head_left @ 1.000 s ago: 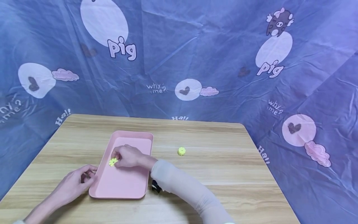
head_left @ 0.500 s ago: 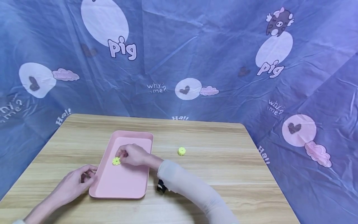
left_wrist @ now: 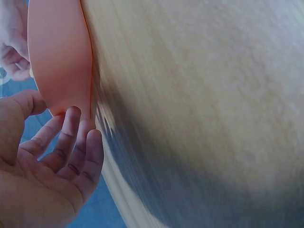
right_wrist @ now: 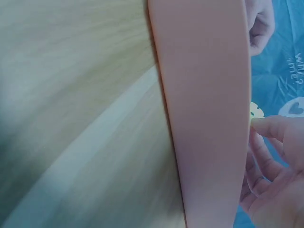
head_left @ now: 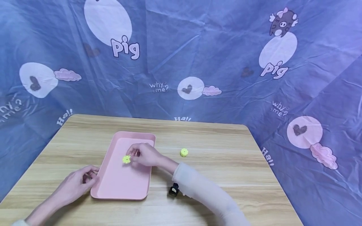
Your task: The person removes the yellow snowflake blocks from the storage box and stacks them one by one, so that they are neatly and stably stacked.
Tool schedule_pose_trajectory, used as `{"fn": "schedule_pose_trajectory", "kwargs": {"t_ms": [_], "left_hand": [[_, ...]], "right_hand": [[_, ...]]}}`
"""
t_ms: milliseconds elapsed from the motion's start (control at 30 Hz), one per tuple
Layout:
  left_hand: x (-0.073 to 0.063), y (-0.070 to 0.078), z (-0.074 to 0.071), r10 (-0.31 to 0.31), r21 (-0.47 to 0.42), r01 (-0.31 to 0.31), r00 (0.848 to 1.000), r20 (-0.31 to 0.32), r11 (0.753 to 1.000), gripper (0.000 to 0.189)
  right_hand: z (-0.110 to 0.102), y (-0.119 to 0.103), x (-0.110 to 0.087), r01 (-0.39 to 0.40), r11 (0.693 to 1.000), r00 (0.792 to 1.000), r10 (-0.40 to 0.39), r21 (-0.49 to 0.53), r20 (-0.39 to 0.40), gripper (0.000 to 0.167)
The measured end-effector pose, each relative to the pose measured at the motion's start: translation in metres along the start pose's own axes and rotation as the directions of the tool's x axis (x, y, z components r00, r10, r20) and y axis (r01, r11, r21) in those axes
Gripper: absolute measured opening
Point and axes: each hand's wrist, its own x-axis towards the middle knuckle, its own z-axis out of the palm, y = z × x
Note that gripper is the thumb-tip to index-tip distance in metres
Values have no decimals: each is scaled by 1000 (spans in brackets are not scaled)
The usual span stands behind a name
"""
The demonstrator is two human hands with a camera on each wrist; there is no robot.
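Observation:
A pink tray [head_left: 124, 185] lies on the wooden table, left of the middle. My left hand [head_left: 75, 185] is at its near-left edge. In the left wrist view, thumb and fingertips of the left hand [left_wrist: 52, 166] pinch the tray's rim and wall. Over the tray, my right hand [head_left: 145, 154] pinches a yellow notched plastic disc [head_left: 126, 159] between thumb and finger. In the right wrist view the disc [right_wrist: 256, 110] shows just past the tray wall [right_wrist: 204, 104], at the tip of the thumb.
Right of the tray, a short stack of yellow notched discs [head_left: 184, 152] stands on the table [head_left: 220, 175]. A black device [head_left: 173, 190] sits at the right sleeve [head_left: 203, 185]. Blue printed cloth [head_left: 169, 56] hangs behind and beside the table.
The right hand has moved right across the tray with the yellow disc, away from the tray's left side. The left hand has kept its place at the tray's edge.

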Motion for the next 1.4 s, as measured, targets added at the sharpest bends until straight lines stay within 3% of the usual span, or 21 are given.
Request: {"fn": "schedule_pose_trajectory", "kwargs": {"t_ms": [267, 500, 933, 1100, 1400], "left_hand": [[0, 0, 0, -10, -6, 10, 1000, 14, 1000, 18], [1, 0, 1, 3, -9, -2, 1000, 8, 1000, 18], [1, 1, 1, -30, 1, 30, 999, 33, 1000, 17], [0, 0, 1, -30, 5, 30, 999, 28, 1000, 17], [0, -1, 2, -25, -1, 25, 999, 38, 1000, 18]], "right_hand": [[-12, 9, -25, 4, 996, 999, 1, 91, -44, 17], [-23, 15, -43, 23, 995, 996, -15, 97, -85, 15], [-45, 31, -79, -32, 990, 983, 56, 138, -177, 14], [-55, 42, -92, -35, 986, 973, 71, 165, -221, 13], [-75, 60, -114, -127, 958, 937, 201, 258, -286, 17]]}}
